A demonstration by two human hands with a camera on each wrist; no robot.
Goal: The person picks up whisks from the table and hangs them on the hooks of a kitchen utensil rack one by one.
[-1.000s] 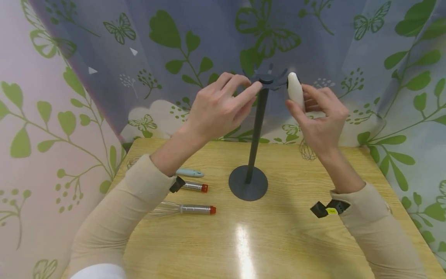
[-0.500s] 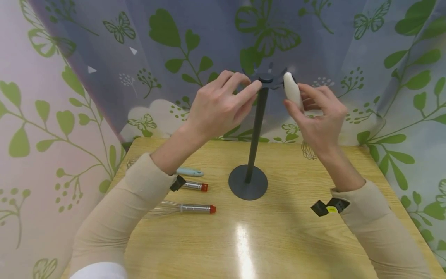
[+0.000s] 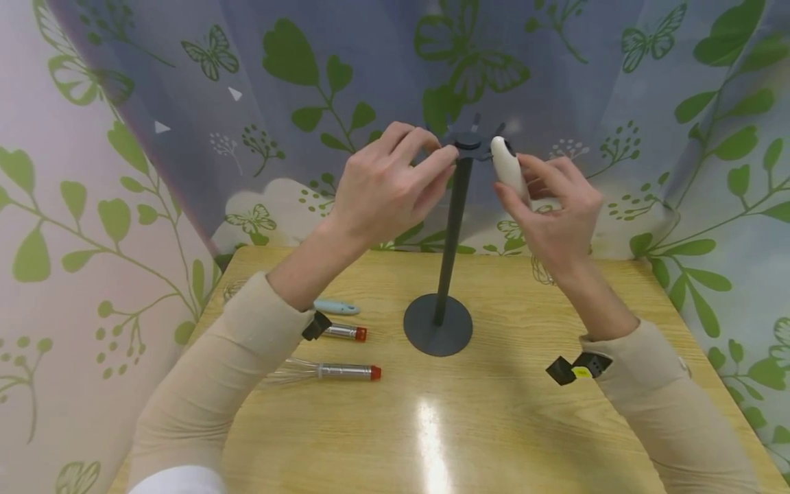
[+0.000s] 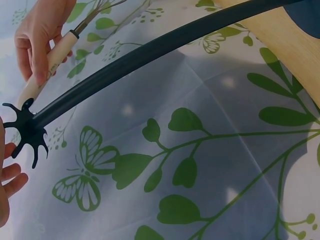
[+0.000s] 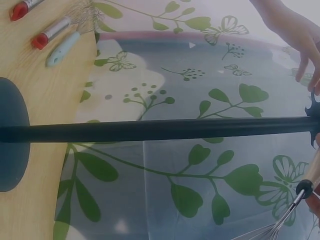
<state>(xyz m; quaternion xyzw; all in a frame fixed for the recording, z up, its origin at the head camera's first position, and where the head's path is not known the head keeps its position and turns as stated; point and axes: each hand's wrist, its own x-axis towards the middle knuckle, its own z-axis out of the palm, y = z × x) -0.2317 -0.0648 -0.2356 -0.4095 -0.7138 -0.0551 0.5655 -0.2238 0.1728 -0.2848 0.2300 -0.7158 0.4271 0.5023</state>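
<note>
At the left, pale cloth [image 3: 92, 240] printed with green leaves and butterflies rises beside the wooden surface [image 3: 506, 425], and the person's beige left sleeve [image 3: 204, 391] reaches in across it, a small black device [image 3: 317, 325] fixed at the cuff. Partly behind that forearm lie three whisks, their handle ends pointing right: a blue-handled whisk [image 3: 336, 307] farthest back, then a steel whisk [image 3: 345, 332] with a red end, and nearest a second steel whisk [image 3: 348, 372], also red-tipped, its wires partly showing. Further right and higher up, the left hand [image 3: 385, 182] pinches a hook at the left side of the stand's top between thumb and finger. The dark stand [image 3: 453, 226] stands upright on its round base [image 3: 438, 326], with hooks spreading around its head. Just right of the hooks is the cream-handled whisk [image 3: 509, 168], held up off the surface with its handle end uppermost and its wires hanging below; whether the handle touches a hook is hard to tell from these angles. The right hand [image 3: 558, 206] pinches that handle between thumb and fingers. Last comes the right sleeve [image 3: 666, 391], with another black device [image 3: 577, 369] at its cuff.
</note>
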